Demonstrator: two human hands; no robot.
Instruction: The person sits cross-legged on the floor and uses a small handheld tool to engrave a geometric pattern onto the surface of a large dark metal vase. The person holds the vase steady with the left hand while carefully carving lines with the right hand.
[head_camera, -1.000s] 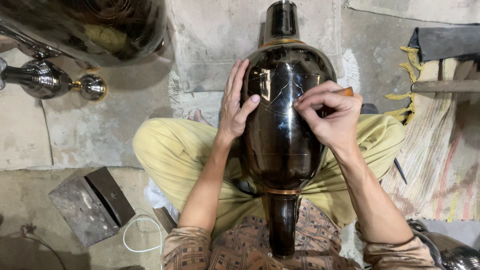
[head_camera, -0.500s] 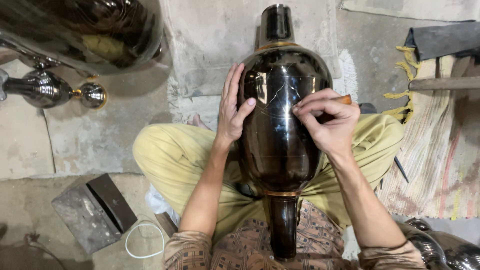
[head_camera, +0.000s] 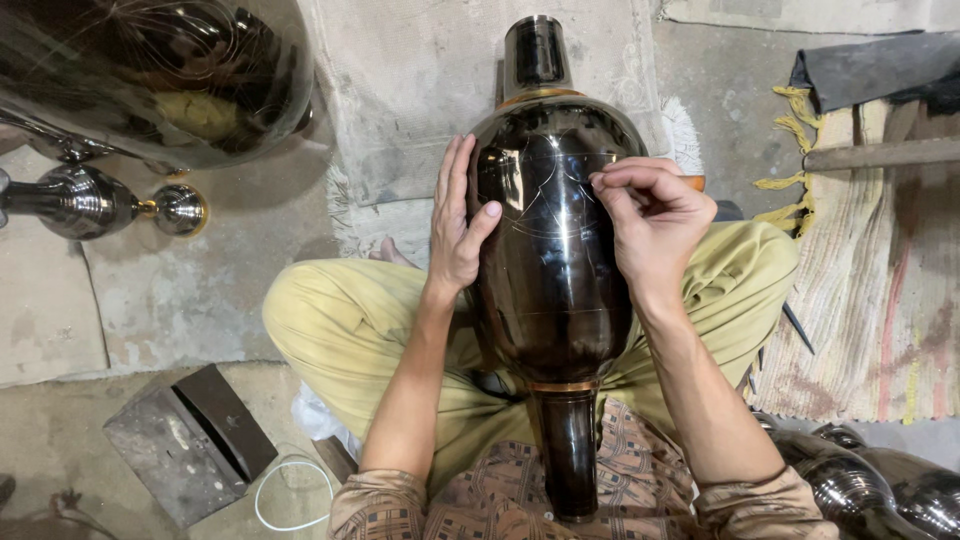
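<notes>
Black polished vase (head_camera: 555, 290) lies under my flat, open left hand (head_camera: 455, 225). My right hand (head_camera: 650, 225) pinches a small, hardly visible engraving tool, scratching lines; next stroke needs steady pressure, I think.

Two hands, the left hand (head_camera: 455, 225) and the right hand (head_camera: 655, 225), one dark polished vase (head_camera: 555, 270) in the lap, one large dark vessel (head_camera: 150, 75), one knobbed metal piece (head_camera: 95, 203), one striped mat (head_camera: 870, 280), one dark flat block (head_camera: 190, 445).

Vase (head_camera: 555, 270) lies on the lap (hands either side), block (head_camera: 185, 440) left
</notes>
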